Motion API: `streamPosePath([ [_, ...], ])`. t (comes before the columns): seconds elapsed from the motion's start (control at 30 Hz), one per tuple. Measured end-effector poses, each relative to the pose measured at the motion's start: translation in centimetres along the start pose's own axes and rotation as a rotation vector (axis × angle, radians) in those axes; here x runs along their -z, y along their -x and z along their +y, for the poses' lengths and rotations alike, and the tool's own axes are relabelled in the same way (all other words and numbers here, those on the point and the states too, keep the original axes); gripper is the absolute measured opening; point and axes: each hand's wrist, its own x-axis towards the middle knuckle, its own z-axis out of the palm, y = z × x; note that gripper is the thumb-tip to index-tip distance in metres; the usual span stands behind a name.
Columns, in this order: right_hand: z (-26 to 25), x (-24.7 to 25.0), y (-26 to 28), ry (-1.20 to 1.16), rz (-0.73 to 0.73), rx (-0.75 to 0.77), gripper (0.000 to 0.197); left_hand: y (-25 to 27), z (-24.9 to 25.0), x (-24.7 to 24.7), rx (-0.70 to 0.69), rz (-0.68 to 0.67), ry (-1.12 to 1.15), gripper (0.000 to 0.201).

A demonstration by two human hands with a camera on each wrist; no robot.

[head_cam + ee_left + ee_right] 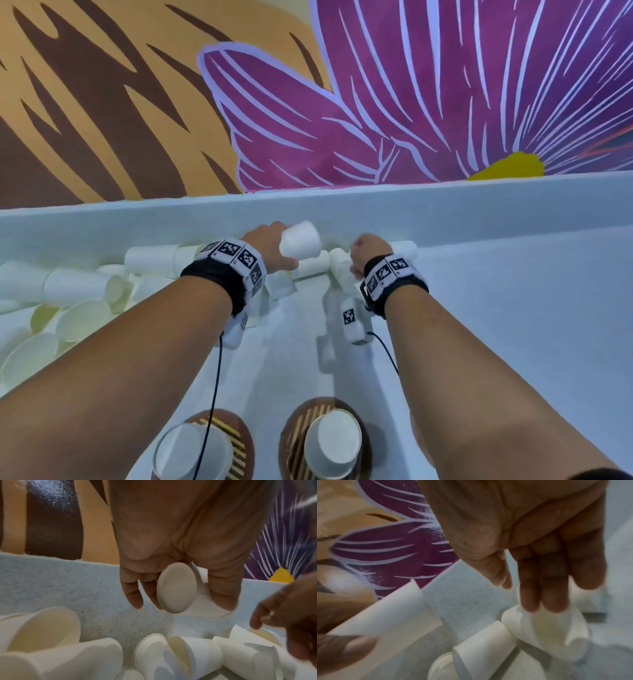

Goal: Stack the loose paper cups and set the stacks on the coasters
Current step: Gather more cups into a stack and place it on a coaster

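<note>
My left hand (pixel 270 246) grips one white paper cup (pixel 299 240) lifted above the counter; the left wrist view shows its flat base (pixel 176 588) between my fingers and thumb. My right hand (pixel 364 255) reaches down among several loose cups lying on their sides by the back ledge. Its nearly straight fingers (pixel 539 588) touch the rim of one lying cup (pixel 556 631), with the thumb held apart. Two brown striped coasters (pixel 239 442) (pixel 294 435) sit near me, each with an upside-down cup stack (pixel 191 452) (pixel 334 442).
A pile of loose white cups (pixel 78 291) covers the left of the pale counter (pixel 513 308). A low white ledge (pixel 479 202) and a painted wall close off the back. More cups (pixel 188 655) lie under my left hand.
</note>
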Motion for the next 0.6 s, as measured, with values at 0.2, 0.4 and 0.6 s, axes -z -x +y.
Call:
streamPosePath([
  [0.2, 1.8, -3.2, -1.5, 0.073, -0.217, -0.082, 0.033, -0.2, -0.5, -0.4, 0.041, 0.030, -0.078, 0.066],
  [0.4, -1.5, -0.9, 2.1, -0.084, 0.040, 0.091, 0.029, -0.2, -1.7, -0.9, 0.088, 0.016, -0.116, 0.072],
  [0.6, -3.2, 0.8, 2.5, -0.311, 0.308, 0.201, 0.028, 0.4, -2.0, -1.3, 0.089, -0.038, -0.066, 0.072],
])
